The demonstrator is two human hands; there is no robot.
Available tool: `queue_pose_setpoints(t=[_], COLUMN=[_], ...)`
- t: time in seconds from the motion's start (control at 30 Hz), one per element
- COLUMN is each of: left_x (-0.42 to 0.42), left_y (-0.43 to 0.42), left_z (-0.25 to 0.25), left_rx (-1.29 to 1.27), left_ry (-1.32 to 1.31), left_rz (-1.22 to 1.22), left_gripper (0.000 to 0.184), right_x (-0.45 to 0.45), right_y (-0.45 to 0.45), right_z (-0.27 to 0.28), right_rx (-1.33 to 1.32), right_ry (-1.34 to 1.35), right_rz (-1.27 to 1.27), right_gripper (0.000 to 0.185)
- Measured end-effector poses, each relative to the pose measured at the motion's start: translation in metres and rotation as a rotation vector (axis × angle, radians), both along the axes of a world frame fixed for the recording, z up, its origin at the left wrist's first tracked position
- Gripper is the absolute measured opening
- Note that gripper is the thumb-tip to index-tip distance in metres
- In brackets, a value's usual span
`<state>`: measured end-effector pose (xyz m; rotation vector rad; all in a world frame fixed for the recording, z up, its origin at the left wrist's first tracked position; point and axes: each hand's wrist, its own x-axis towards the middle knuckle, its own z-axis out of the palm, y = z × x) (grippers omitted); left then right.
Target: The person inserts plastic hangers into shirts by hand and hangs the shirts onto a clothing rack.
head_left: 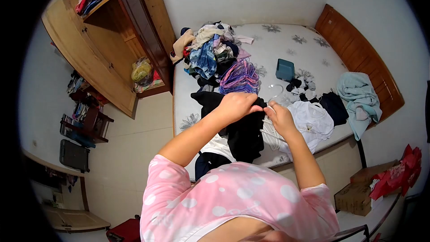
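Note:
A black garment [245,136] hangs from my left hand [237,106], whose fingers are closed on its upper edge. Close beside it, my right hand [278,117] is closed on a white hanger [271,107], with its thumb near the black cloth. The hanger is partly hidden by my fingers. Purple and blue hangers [240,77] lie in a bundle on the bed just beyond my left hand. To the right of my right hand a white shirt [311,121] is spread on the bed.
A heap of mixed clothes [204,56] lies on the patterned mattress [268,40]. Near socks [301,87] stands a teal box [285,69]. A light blue towel [358,94] rests by the wooden headboard [358,58]. An open wardrobe [96,49] stands left; cardboard boxes [354,197] stand right.

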<state>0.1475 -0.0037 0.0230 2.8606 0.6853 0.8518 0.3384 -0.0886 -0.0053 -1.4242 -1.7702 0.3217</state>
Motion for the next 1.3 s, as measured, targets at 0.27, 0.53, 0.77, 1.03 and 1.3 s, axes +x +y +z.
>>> queue_pose_setpoints(t=[0.27, 0.53, 0.77, 1.03, 1.3], left_x=[-0.034, -0.056, -0.047, -0.05, -0.077], left_y=[0.04, 0.056, 0.041, 0.017, 0.022], left_z=[0.009, 0.011, 0.02, 0.033, 0.02], left_rx=[-0.109, -0.194, -0.205, -0.213, -0.285], left_ry=[-0.264, -0.475, -0.446, -0.414, -0.488], left_rz=[0.359, 0.41, 0.368, 0.355, 0.39], left_gripper=[0.036, 0.039, 0.039, 0.039, 0.035], right_x=[0.005, 0.013, -0.008, -0.019, 0.025], right_y=[-0.031, -0.038, -0.009, 0.026, 0.033], right_z=[-0.006, -0.082, -0.065, -0.086, -0.108], right_rx=[0.363, -0.029, 0.189, 0.082, -0.042], right_ry=[0.179, 0.254, 0.042, -0.081, 0.031], right_rz=[-0.044, -0.127, -0.013, -0.11, -0.198], right_gripper=[0.004, 0.01, 0.014, 0.019, 0.026])
